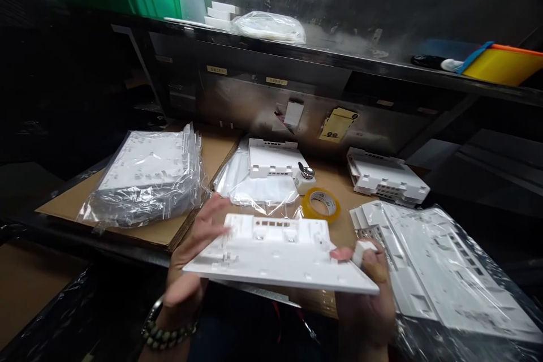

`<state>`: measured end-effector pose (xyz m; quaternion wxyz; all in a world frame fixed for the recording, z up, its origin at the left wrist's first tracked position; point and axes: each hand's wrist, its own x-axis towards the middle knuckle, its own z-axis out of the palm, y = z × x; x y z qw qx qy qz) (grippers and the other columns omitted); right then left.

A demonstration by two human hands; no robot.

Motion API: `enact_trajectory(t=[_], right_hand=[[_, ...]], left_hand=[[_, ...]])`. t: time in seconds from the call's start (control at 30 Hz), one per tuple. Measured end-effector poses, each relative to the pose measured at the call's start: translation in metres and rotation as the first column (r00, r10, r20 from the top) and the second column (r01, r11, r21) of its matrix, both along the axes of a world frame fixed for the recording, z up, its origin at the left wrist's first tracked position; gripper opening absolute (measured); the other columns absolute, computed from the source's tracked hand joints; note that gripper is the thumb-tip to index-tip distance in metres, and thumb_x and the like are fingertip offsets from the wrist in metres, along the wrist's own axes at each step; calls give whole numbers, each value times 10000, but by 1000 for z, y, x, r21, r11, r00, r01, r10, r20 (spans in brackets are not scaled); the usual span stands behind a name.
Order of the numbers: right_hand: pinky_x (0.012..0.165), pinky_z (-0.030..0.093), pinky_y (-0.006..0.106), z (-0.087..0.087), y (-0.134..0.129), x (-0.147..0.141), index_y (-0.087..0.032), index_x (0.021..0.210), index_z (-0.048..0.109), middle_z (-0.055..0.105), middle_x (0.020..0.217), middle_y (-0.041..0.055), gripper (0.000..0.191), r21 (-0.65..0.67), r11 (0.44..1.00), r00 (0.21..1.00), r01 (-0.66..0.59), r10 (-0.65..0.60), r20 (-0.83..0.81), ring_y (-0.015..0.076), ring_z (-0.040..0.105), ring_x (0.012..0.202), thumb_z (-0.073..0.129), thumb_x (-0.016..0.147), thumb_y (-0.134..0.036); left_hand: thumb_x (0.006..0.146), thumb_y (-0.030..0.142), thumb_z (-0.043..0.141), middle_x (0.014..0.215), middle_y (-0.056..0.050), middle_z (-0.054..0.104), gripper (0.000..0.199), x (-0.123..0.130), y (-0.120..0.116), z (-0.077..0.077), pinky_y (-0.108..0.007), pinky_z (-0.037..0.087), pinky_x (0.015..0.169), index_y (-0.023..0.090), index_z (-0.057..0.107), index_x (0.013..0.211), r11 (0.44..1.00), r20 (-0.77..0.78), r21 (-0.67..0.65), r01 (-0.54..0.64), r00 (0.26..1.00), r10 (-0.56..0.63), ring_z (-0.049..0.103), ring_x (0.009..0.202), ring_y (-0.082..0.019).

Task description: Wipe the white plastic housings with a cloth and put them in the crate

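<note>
Between my two hands is a white plastic housing panel point(280, 263), tilted, with slots and clips along its far wall. My left hand point(193, 260) grips its left end, thumb below and fingers along the side. At the right end my right hand point(367, 277) grips it with the thumb on the inner face; a small white piece point(362, 251), perhaps a folded cloth, is also in that hand. Beyond the panel lie a roll of yellow tape point(321, 205) and a small white pump bottle point(304, 181) with a metal top.
Bagged white panels point(144, 161) are piled on cardboard point(214, 153) at left. More panels point(458, 266) lie at right, with stacked housings point(388, 175) behind them. Another housing stack point(275, 158) rests on clear bags point(237, 181). A metal shelf point(339, 54) crosses above the bench.
</note>
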<state>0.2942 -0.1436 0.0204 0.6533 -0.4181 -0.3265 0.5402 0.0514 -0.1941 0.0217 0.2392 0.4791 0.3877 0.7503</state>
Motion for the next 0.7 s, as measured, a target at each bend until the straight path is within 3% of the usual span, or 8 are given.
enact_trajectory(t=[0.07, 0.13, 0.2, 0.27, 0.33, 0.47, 0.57, 0.7], right_hand=[[483, 462, 233, 7, -5, -1, -271, 1050, 531, 704, 677, -33, 230, 18, 1000, 1000, 1, -1, -3, 139, 563, 497, 610, 923, -445], [449, 438, 245, 8, -7, -1, -278, 1046, 526, 682, 648, -44, 186, 41, 999, 1000, -26, 25, 14, 136, 520, 437, 586, 937, -416], [460, 444, 257, 3, -2, 3, -284, 1036, 523, 677, 633, -46, 176, 92, 993, 996, -71, 66, 58, 141, 513, 439, 586, 942, -418], [534, 490, 284, -7, 8, 9, -282, 1034, 549, 706, 677, -29, 191, 133, 984, 981, -116, 92, 173, 167, 594, 539, 620, 937, -429], [722, 550, 349, -16, 18, 14, -265, 1036, 609, 753, 868, 17, 199, 189, 978, 935, -85, 13, 353, 206, 698, 796, 669, 929, -422], [1025, 473, 403, -16, 17, 7, -270, 1081, 719, 657, 1226, 55, 180, 390, 920, 754, 42, -285, 591, 237, 605, 1212, 712, 926, -361], [929, 529, 346, -3, -7, -17, -311, 1187, 731, 641, 1180, 57, 243, 417, 890, 701, -182, -180, 690, 218, 625, 1145, 674, 954, -276], [814, 574, 300, 10, -37, -58, -294, 1241, 672, 698, 1072, 47, 337, 427, 777, 694, -462, 16, 720, 190, 672, 980, 697, 928, -172]], left_hand=[[896, 854, 273, 1656, 77, 394, 745, 10, 1, 2, -460, 148, 1287, 420, 584, 1417, 988, 438, -157, 17, 897, 54, 156, 1589, -269], [943, 765, 322, 1685, 34, 348, 711, 12, 2, 3, -523, 185, 1274, 401, 405, 1548, 914, 747, -190, 357, 657, -101, 218, 1574, -298], [971, 621, 420, 1632, -79, 443, 693, 7, 4, 2, -594, 256, 1239, 293, 371, 1579, 720, 863, -59, 691, 398, -311, 336, 1520, -374], [982, 414, 465, 1566, -153, 517, 642, 0, 7, -1, -625, 284, 1219, 197, 372, 1579, 554, 873, 32, 832, 246, -421, 409, 1471, -410], [957, 266, 490, 1510, -188, 569, 626, -4, 10, -3, -637, 300, 1209, 148, 395, 1564, 531, 869, 59, 845, 219, -445, 471, 1424, -422], [995, 303, 466, 1446, -225, 615, 572, -4, 14, 2, -647, 320, 1198, 100, 444, 1530, 606, 879, 65, 792, 242, -412, 537, 1366, -432], [1037, 324, 382, 1424, -223, 634, 546, 5, 16, 15, -635, 336, 1194, 108, 436, 1536, 686, 898, 35, 727, 278, -340, 569, 1343, -408], [1055, 338, 309, 1399, -207, 658, 552, 20, 18, 33, -621, 376, 1178, 130, 398, 1558, 763, 917, -7, 646, 309, -254, 613, 1303, -385]])
